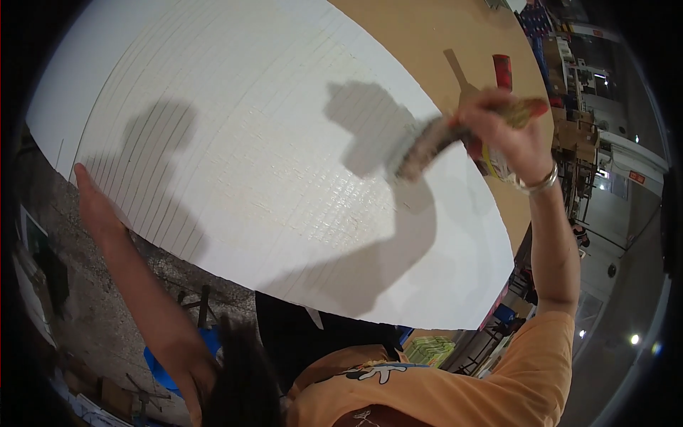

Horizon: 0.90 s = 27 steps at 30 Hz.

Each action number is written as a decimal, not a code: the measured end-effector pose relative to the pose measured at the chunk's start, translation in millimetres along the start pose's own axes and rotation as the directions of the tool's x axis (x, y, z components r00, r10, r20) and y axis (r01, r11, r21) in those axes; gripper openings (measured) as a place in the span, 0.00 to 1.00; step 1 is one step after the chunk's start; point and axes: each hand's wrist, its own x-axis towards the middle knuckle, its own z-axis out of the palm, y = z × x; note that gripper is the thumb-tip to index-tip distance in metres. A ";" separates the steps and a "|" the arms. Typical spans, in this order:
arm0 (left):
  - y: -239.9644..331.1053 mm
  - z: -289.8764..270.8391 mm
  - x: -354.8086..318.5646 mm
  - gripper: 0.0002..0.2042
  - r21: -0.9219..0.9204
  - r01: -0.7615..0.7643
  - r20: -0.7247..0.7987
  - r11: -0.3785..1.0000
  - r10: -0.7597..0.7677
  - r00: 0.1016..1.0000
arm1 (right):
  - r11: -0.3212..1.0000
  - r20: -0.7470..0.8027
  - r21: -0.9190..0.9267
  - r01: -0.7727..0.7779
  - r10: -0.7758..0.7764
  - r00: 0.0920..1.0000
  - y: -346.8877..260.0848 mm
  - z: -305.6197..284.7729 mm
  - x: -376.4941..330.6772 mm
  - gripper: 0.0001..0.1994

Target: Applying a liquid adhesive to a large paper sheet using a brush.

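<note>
A large white board [235, 171] lies across the table, with thin parallel lines and a wet, shiny patch near its middle. My right hand [505, 135] is closed round a wide brush [427, 147], its bristles at the board's right part and slightly blurred. Stretched along the board's near left edge, my left hand [98, 203] touches it; some of its fingers are hidden. Just behind my right hand stands a container [494, 165], partly covered by that hand. A red handle [502, 71] sticks up beyond it.
Tan tabletop [427, 35] shows beyond the board's far right edge. A blue round object [162, 368] is low at the left, under my arm. Green-and-white packs [428, 350] lie below the near edge. Shelving with boxes [575, 139] lines the right side.
</note>
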 end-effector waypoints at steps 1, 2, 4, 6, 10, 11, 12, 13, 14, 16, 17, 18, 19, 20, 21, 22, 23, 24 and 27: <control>5.1 -5.1 -0.2 0.37 0.017 -0.016 -0.005 1.000 0.016 1.000 | 0.992 -0.042 0.058 0.116 -0.114 0.993 -19.8 6.9 10.3 0.11; 6.1 -10.9 2.9 0.37 0.017 -0.012 -0.002 1.000 0.013 1.000 | 0.969 -0.093 0.099 0.226 -0.217 0.972 -34.3 12.4 16.1 0.12; -2.1 -6.2 9.2 0.36 -0.008 -0.005 0.010 1.000 0.005 1.000 | 0.980 -0.051 0.070 0.186 -0.182 0.982 -25.4 14.1 20.9 0.11; 0.4 -4.6 5.2 0.36 0.011 -0.016 0.001 1.000 0.016 1.000 | 0.984 -0.011 0.022 0.177 -0.177 0.984 10.9 15.0 12.9 0.12; 5.6 -2.6 -1.0 0.37 0.019 0.004 -0.057 1.000 -0.002 0.998 | 0.984 0.026 0.021 -0.175 0.174 0.984 47.8 -4.9 -50.1 0.11; 7.9 -2.5 -3.5 0.37 0.026 -0.003 -0.060 1.000 0.004 0.998 | 0.985 0.030 0.030 -0.172 0.172 0.985 43.1 -6.4 -51.2 0.11; 5.0 -1.3 -5.0 0.37 0.071 -0.035 -0.066 0.997 0.040 0.997 | 0.986 0.013 0.011 -0.168 0.167 0.986 31.0 -11.0 -49.5 0.10; 3.1 -0.7 -5.2 0.38 0.117 -0.067 -0.070 0.991 0.076 0.995 | 0.987 -0.003 -0.006 -0.163 0.163 0.987 20.5 -14.9 -47.6 0.10; 3.2 -0.3 -3.0 0.38 0.121 -0.068 -0.068 0.990 0.076 0.995 | 0.997 -0.092 0.075 0.021 -0.015 0.996 12.4 -14.5 -43.9 0.08; 0.7 -3.8 2.9 0.39 0.159 -0.031 -0.083 0.987 0.045 0.996 | 0.944 -0.273 0.098 0.317 -0.281 0.920 -9.8 3.8 -26.6 0.10; 3.2 -7.1 3.0 0.39 0.164 -0.029 -0.082 0.986 0.043 0.996 | 0.971 -0.038 -0.082 0.224 -0.228 0.973 -11.2 -20.6 -18.4 0.20; 2.3 -7.5 3.0 0.39 0.114 -0.035 -0.072 0.993 0.043 0.997 | 0.931 0.022 0.084 0.356 -0.359 0.933 -31.1 -5.2 -7.3 0.16; 3.6 -1.1 2.6 0.40 0.035 -0.035 -0.045 0.999 0.037 0.998 | 0.943 0.019 0.039 0.330 -0.331 0.943 -57.6 -5.9 -7.7 0.12; 7.2 0.0 0.5 0.40 0.042 -0.038 -0.044 0.998 0.040 0.998 | 0.950 0.024 0.021 0.312 -0.312 0.950 -67.1 -1.4 -3.9 0.14; 10.1 3.9 -3.9 0.39 0.046 -0.013 -0.061 0.999 0.015 0.998 | 0.952 0.021 0.019 0.306 -0.307 0.952 -67.3 5.8 0.3 0.14; 10.9 7.4 -7.0 0.39 0.047 0.013 -0.077 0.999 -0.009 0.997 | 0.919 -0.006 -0.012 0.393 -0.393 0.919 -64.7 11.3 7.1 0.13; 9.9 1.6 -5.4 0.39 0.063 0.007 -0.090 0.998 -0.002 0.996 | 0.875 -0.023 -0.022 0.484 -0.485 0.874 -54.8 18.8 16.9 0.12; 8.2 1.9 -2.8 0.39 0.048 0.014 -0.076 0.999 -0.011 0.997 | 0.876 -0.027 -0.029 0.481 -0.482 0.876 -44.0 20.6 17.7 0.12; -1.6 -5.1 14.4 0.38 0.006 0.005 -0.039 1.000 -0.005 0.999 | 0.898 0.036 -0.044 0.438 -0.437 0.899 -1.9 39.5 1.9 0.10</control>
